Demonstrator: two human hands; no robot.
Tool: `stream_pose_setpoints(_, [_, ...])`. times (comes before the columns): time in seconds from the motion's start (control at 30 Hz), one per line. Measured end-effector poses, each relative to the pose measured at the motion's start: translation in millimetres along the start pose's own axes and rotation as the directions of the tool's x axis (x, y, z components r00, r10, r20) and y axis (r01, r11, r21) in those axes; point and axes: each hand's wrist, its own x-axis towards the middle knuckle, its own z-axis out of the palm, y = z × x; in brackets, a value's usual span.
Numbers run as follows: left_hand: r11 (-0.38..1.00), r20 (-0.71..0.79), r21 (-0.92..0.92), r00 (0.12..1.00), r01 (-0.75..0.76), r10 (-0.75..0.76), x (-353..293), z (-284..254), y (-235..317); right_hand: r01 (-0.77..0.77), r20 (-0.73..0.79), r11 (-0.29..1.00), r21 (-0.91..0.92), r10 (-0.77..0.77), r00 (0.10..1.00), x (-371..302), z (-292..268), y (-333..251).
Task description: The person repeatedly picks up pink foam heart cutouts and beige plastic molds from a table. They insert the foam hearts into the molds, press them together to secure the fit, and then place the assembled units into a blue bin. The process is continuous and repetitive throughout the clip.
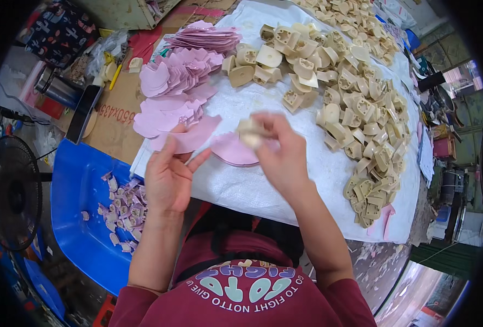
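Between the thumb and fingers of my left hand (169, 177) is a thin pink sheet piece (199, 134) with a cut outline. My right hand (286, 158), partly smeared by motion, grips a beige shoe heel (251, 132) just right of that piece. Another pink piece (233, 151) with a curved edge lies flat on the white cloth (236, 191), beneath and beside the heel. Stacks of similar pink pieces (179, 73) lie ahead of my left hand. Beyond and right of my right hand spreads a large heap of beige heels (361, 106).
A blue basin (72, 218) at the left holds several pink-covered heels (124, 212). A phone (83, 114), a metal flask (59, 87) and a yellow pen (115, 77) are at the table's left. A black fan (12, 191) stands farther left.
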Motion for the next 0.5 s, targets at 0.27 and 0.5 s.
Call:
stream_pose_setpoints(0.27, [0.959, 0.147, 0.01, 0.948, 0.283, -0.281, -30.6, 76.0, -55.4, 0.234, 0.07, 0.961, -0.148, -0.226, 0.972, -95.7, -18.7, -40.6])
stream_pose_setpoints(0.5, [0.97, 0.258, 0.044, 0.936, 0.239, -0.242, -42.2, 80.3, -57.3, 0.309, -0.236, 0.939, -0.15, -0.337, 0.911, -96.2, -48.8, -32.6])
